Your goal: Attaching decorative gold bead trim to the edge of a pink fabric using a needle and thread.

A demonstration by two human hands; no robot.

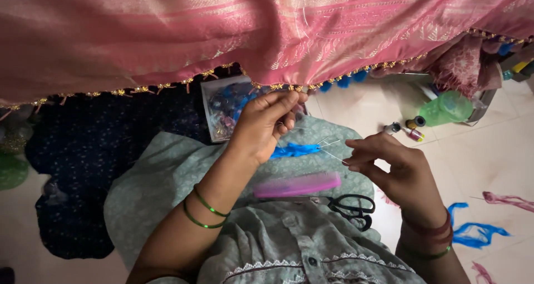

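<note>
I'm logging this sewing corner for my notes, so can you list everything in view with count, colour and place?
draped fabric: one, pink with gold beaded edge, across the top
blue tassel thread: one bunch, blue, between the hands
needle: one, thin and pale, at the right fingertips
comb: one, pink, on the lap
scissors: one pair, black handles, on the lap by the comb
bead box: one, clear with blue contents, under the fabric edge
dark cloth: one, navy, floor at left
thread spools: about three, small, floor at right
bottle: one, green, lying at right
loose threads: several, blue and pink, floor at right
left hand: pinching the fabric edge, green bangles
right hand: pinching the needle, red and green bangles
</note>
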